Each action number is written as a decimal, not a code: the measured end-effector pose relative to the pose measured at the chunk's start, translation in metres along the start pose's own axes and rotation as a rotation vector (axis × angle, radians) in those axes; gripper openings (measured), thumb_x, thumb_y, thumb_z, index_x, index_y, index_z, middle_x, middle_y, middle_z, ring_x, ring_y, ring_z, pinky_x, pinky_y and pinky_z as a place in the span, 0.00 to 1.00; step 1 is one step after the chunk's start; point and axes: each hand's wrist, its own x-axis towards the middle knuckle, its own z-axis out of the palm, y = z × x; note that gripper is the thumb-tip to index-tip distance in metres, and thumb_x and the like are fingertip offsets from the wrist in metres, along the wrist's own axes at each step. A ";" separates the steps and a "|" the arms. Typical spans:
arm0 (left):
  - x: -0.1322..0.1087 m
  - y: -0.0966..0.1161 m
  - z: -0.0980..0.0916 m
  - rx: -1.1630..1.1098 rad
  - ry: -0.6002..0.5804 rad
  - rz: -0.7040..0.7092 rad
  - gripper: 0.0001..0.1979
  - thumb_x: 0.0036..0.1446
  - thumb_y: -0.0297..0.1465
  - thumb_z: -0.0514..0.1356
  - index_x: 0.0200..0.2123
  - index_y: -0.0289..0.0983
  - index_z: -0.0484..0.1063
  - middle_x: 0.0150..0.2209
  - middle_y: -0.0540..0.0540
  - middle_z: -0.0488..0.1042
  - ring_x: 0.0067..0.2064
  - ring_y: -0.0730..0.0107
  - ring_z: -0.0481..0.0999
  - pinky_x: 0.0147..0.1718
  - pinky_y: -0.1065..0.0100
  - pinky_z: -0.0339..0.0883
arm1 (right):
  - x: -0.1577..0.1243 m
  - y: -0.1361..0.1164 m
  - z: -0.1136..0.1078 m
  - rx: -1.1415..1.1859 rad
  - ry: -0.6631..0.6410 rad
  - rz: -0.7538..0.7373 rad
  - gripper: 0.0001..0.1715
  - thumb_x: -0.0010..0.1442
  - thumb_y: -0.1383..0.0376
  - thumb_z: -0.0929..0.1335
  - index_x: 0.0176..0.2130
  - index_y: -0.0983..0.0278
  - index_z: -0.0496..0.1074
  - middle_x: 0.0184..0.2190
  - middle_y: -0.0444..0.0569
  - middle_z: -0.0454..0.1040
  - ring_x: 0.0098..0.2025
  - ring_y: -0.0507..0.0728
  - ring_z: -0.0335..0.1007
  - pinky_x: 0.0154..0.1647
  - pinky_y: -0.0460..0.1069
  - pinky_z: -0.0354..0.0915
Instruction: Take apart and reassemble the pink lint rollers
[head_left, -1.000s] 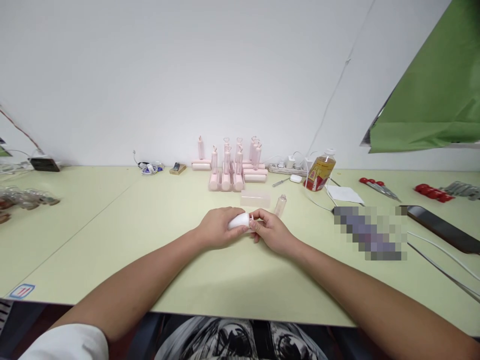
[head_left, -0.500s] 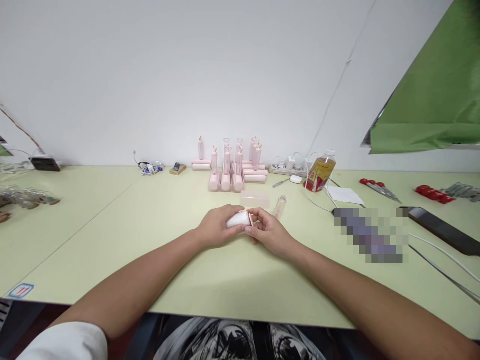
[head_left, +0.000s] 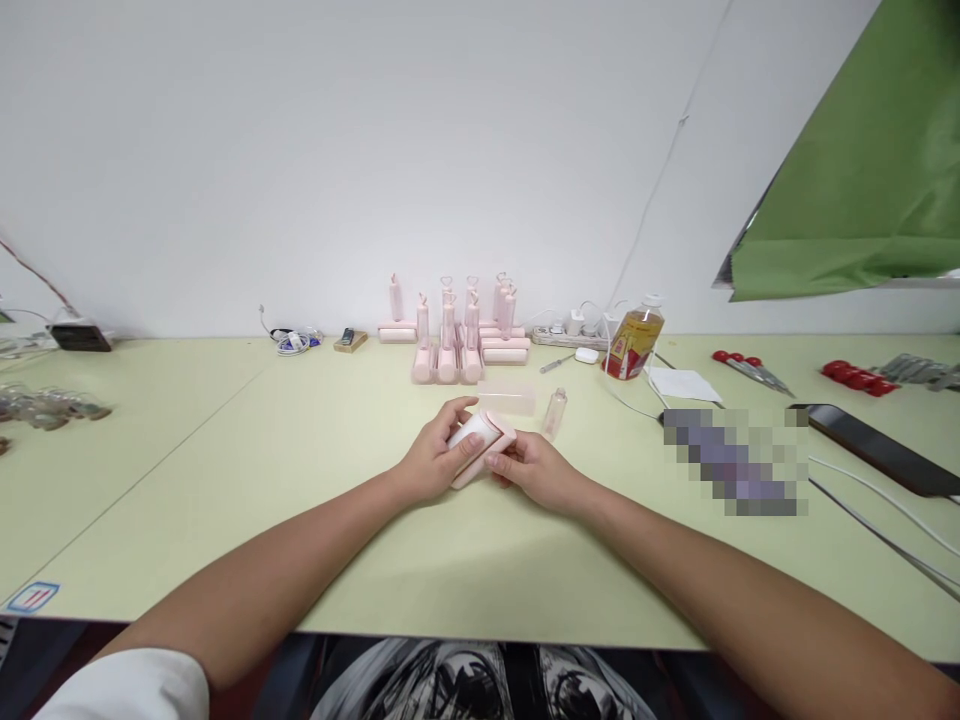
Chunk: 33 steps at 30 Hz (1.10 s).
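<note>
Both hands hold a lint roller [head_left: 478,440], a white roll in a pale pink housing, tilted above the table. My left hand [head_left: 435,458] is wrapped round its left side, thumb lying across the roll. My right hand [head_left: 544,472] grips the right end, its thumb pressing on the pink housing; its other fingers are partly hidden behind. Just beyond the hands lies a translucent pink cover [head_left: 507,398]. To the right of that, a small clear pink handle [head_left: 554,414] lies on the table.
Several pink rollers [head_left: 447,362] with upright handles stand in a group by the wall. A power strip [head_left: 570,340], a screwdriver [head_left: 556,365] and a drink bottle [head_left: 635,340] are to their right. Farther right are a phone [head_left: 874,448], cables and red-handled tools [head_left: 857,378].
The lint roller has turned in my hands, so its long side and pink housing now show. My left hand's fingers have lifted a little and spread. The camera view has shifted slightly.
</note>
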 end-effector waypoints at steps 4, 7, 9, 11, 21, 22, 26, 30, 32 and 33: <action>-0.006 0.009 0.005 -0.136 -0.118 -0.026 0.33 0.60 0.44 0.58 0.63 0.40 0.49 0.53 0.39 0.66 0.49 0.60 0.71 0.46 0.60 0.68 | -0.003 0.000 0.002 -0.010 0.009 -0.002 0.28 0.53 0.41 0.69 0.32 0.64 0.67 0.25 0.44 0.68 0.26 0.52 0.63 0.28 0.49 0.62; -0.005 0.006 0.002 -0.130 -0.140 -0.029 0.38 0.58 0.42 0.61 0.65 0.41 0.46 0.53 0.40 0.66 0.48 0.62 0.71 0.45 0.61 0.68 | -0.004 0.002 0.002 -0.035 -0.015 -0.060 0.26 0.56 0.43 0.67 0.32 0.64 0.66 0.24 0.43 0.66 0.25 0.52 0.61 0.26 0.48 0.60; 0.001 0.000 -0.007 -0.030 -0.080 0.005 0.39 0.56 0.40 0.62 0.65 0.42 0.46 0.52 0.41 0.66 0.46 0.63 0.71 0.44 0.61 0.68 | -0.003 0.002 -0.001 -0.075 0.019 -0.079 0.24 0.58 0.45 0.66 0.32 0.64 0.66 0.22 0.42 0.66 0.24 0.52 0.61 0.25 0.48 0.58; 0.010 -0.008 -0.021 0.176 0.126 0.024 0.36 0.54 0.35 0.62 0.64 0.41 0.51 0.51 0.41 0.66 0.44 0.63 0.71 0.44 0.59 0.68 | -0.001 0.002 -0.005 -0.113 0.099 -0.059 0.23 0.58 0.45 0.66 0.30 0.63 0.65 0.21 0.42 0.65 0.23 0.52 0.61 0.24 0.48 0.58; 0.020 -0.020 -0.036 0.528 0.457 0.125 0.24 0.55 0.25 0.55 0.56 0.38 0.60 0.48 0.41 0.68 0.45 0.61 0.71 0.44 0.56 0.67 | 0.000 -0.001 -0.006 -0.088 0.160 -0.040 0.24 0.56 0.44 0.67 0.30 0.62 0.65 0.19 0.41 0.66 0.22 0.52 0.61 0.23 0.48 0.59; 0.019 -0.020 -0.034 0.518 0.456 0.119 0.23 0.56 0.26 0.55 0.56 0.38 0.60 0.48 0.41 0.68 0.45 0.62 0.71 0.44 0.57 0.67 | 0.000 0.000 -0.005 -0.086 0.161 -0.042 0.24 0.56 0.44 0.67 0.30 0.62 0.65 0.20 0.41 0.66 0.22 0.52 0.61 0.23 0.48 0.59; 0.019 -0.018 -0.032 0.456 0.460 0.092 0.19 0.60 0.32 0.55 0.55 0.38 0.61 0.47 0.42 0.69 0.44 0.63 0.71 0.44 0.58 0.67 | 0.001 0.002 -0.006 -0.068 0.171 -0.030 0.24 0.55 0.44 0.67 0.31 0.62 0.65 0.19 0.41 0.65 0.21 0.52 0.61 0.22 0.48 0.59; 0.017 -0.016 -0.030 0.358 0.402 0.107 0.20 0.62 0.37 0.55 0.56 0.39 0.60 0.48 0.42 0.69 0.45 0.64 0.71 0.45 0.60 0.67 | 0.002 0.002 -0.006 -0.047 0.171 -0.004 0.25 0.54 0.44 0.68 0.32 0.63 0.66 0.19 0.41 0.65 0.21 0.52 0.61 0.21 0.47 0.58; 0.014 -0.014 -0.028 0.303 0.307 0.118 0.22 0.63 0.39 0.54 0.57 0.39 0.59 0.48 0.41 0.69 0.44 0.65 0.71 0.45 0.60 0.67 | 0.001 0.002 -0.005 -0.035 0.166 0.002 0.25 0.54 0.44 0.68 0.32 0.63 0.66 0.19 0.41 0.65 0.21 0.52 0.61 0.21 0.47 0.58; 0.013 -0.013 -0.027 0.273 0.239 0.125 0.23 0.63 0.40 0.54 0.58 0.39 0.58 0.48 0.41 0.69 0.44 0.66 0.71 0.45 0.60 0.66 | 0.001 0.003 -0.004 -0.027 0.163 0.002 0.25 0.54 0.44 0.68 0.33 0.63 0.66 0.19 0.41 0.65 0.21 0.52 0.61 0.21 0.47 0.58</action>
